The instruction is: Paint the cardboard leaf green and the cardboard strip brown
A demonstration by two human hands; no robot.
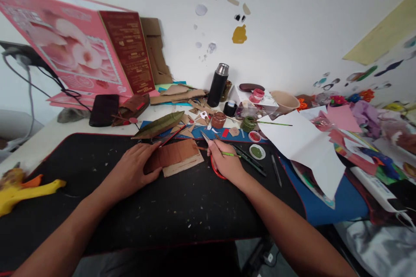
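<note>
A piece of cardboard (180,156), brown over most of its face with a bare pale strip along the near edge, lies on the black mat. My left hand (138,164) holds its left end, thumb on the near side and fingers on the far side. My right hand (224,160) is closed around a paintbrush (231,154) with a green handle, its tip beside the cardboard's right edge. Red-handled scissors (205,136) are partly hidden under that hand, blades pointing away. A thin dark red stick (173,134) lies near my left fingertips.
Behind the cardboard stand a brown paint jar (218,119), a green paint jar (248,124) and a black flask (218,84). A lid with green paint (257,152) and a grey pen (276,171) lie to the right. Cardboard scraps (182,95) and a phone (104,110) are further back.
</note>
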